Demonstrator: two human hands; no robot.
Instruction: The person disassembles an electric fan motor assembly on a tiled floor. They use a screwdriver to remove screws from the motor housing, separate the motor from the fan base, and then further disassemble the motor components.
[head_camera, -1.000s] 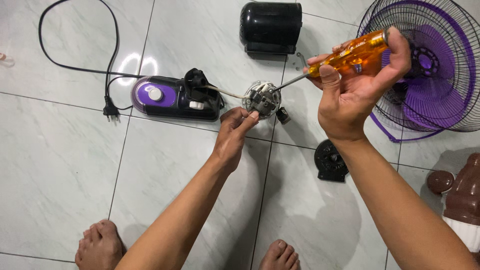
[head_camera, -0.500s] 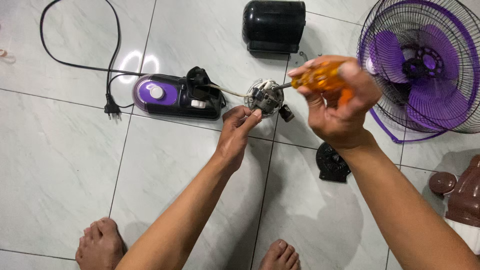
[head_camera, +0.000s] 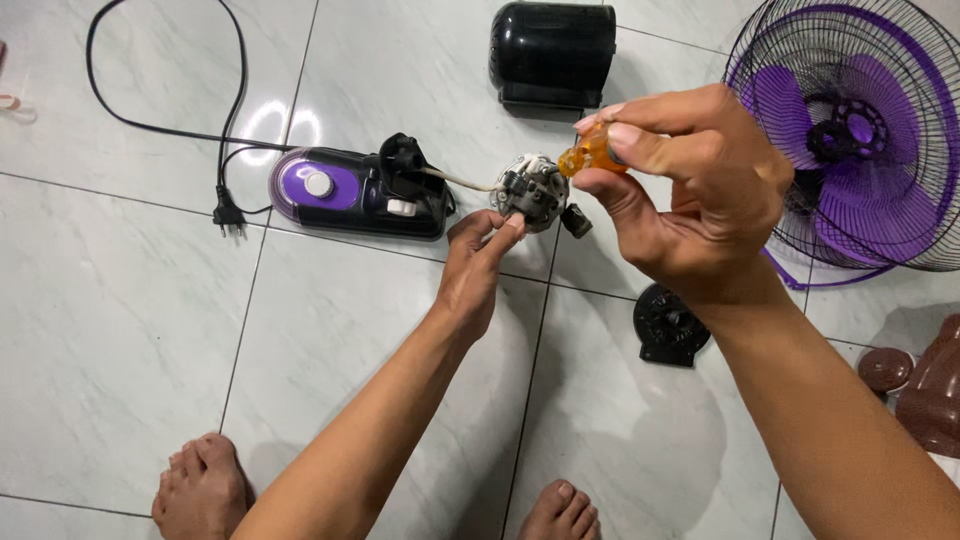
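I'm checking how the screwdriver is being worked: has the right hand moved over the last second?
Yes. The right hand with the orange screwdriver has moved left, off the fan guard toward the motor.

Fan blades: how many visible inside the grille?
3. All purple, inside the black wire grille at the right edge: upper-left blade, upper-right blade, lower blade. The right hand covers the grille's left rim, possibly hiding more.

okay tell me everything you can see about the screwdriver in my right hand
The screwdriver has a translucent orange handle, plastic by the look of it, mostly hidden inside the right hand, whose fingers wrap it. Only the handle's front end shows; the shaft is barely visible. It points down-left at the fan motor, which the left hand steadies on the tiled floor.
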